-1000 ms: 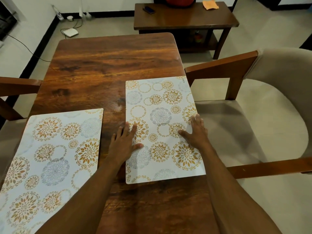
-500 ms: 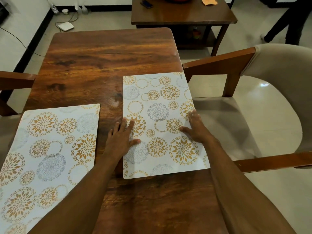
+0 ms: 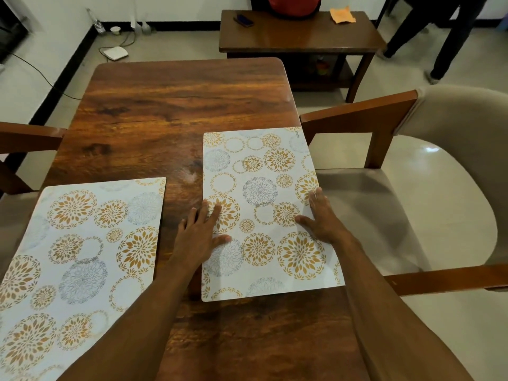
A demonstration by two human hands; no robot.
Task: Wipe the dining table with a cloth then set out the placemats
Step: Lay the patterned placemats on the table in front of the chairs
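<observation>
White patterned placemat (image 3: 264, 215) lies along the tabletop's (image 3: 178, 105) right edge under the left hand (image 3: 196, 237) and right hand (image 3: 323, 218), each grip apart, fingers flat on it, probably to square it there.

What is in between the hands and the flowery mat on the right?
Nothing visible. The left hand and the right hand both lie flat, directly on the white rectangular placemat with gold and grey flower circles, which rests on the brown wooden dining table.
</observation>
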